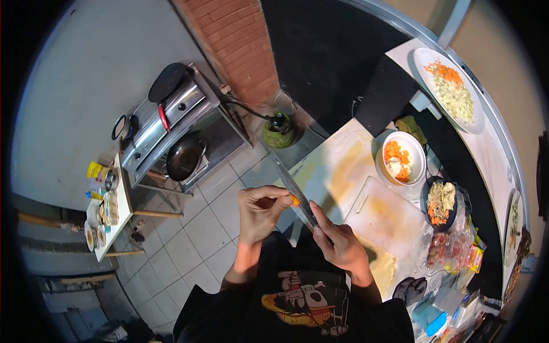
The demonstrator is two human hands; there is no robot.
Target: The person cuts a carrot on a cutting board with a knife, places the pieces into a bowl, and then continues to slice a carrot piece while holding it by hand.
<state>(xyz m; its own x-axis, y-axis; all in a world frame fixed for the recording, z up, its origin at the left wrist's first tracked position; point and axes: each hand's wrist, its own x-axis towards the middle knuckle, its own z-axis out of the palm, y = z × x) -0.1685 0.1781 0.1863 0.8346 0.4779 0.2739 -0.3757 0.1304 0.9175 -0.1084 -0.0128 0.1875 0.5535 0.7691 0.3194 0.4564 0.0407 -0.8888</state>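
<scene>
My left hand (260, 212) pinches a small orange carrot piece (294, 200) between thumb and fingers, in front of my chest. A long knife (289, 182) is gripped in my right hand (338, 244), its blade slanting up and to the left. The carrot piece is close against the blade; whether the edge cuts into it cannot be made out. Right of my hands, a white cutting board (384, 220) lies on the table (343, 154). Behind the board stands a white bowl (421, 153) with chopped orange and white pieces.
A dark plate of shredded food (439, 210) and plastic bags (452, 248) lie at the right. On the ledge is an oval platter (479, 124) of diced vegetables. A steel stove (171, 114), a wok (184, 159) and a green gas cylinder (280, 135) stand farther off.
</scene>
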